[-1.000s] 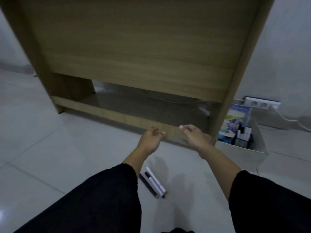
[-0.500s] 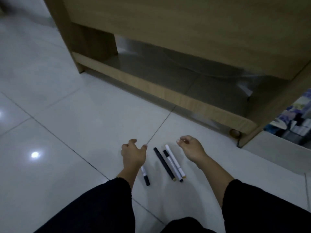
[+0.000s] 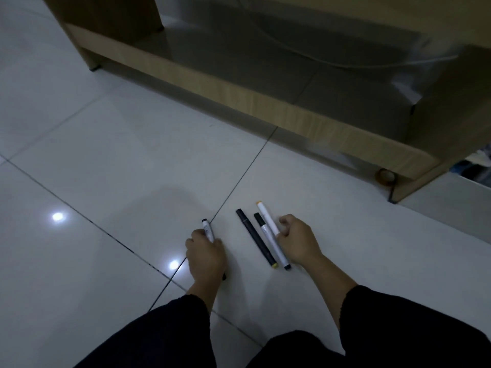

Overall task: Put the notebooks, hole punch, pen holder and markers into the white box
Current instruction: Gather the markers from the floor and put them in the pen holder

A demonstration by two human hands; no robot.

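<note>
Under the left hand (image 3: 206,257) one marker (image 3: 208,229) is gripped; three markers (image 3: 261,239) lie just left of the half-curled, empty right hand (image 3: 299,241) (white box (image 3: 446,192) far right, markers not yet in)

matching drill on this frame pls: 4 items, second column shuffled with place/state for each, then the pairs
Items:
1. left hand
2. right hand
3. all-black marker
4. roll of tape

Place/state:
A. on the floor by the foot of the wooden desk
B. grip closed on the white marker with a dark cap
C. fingers curled beside the long white marker, nothing held
D. lying free on the tile, between the hands

Pairs: 1-B, 2-C, 3-D, 4-A
</note>
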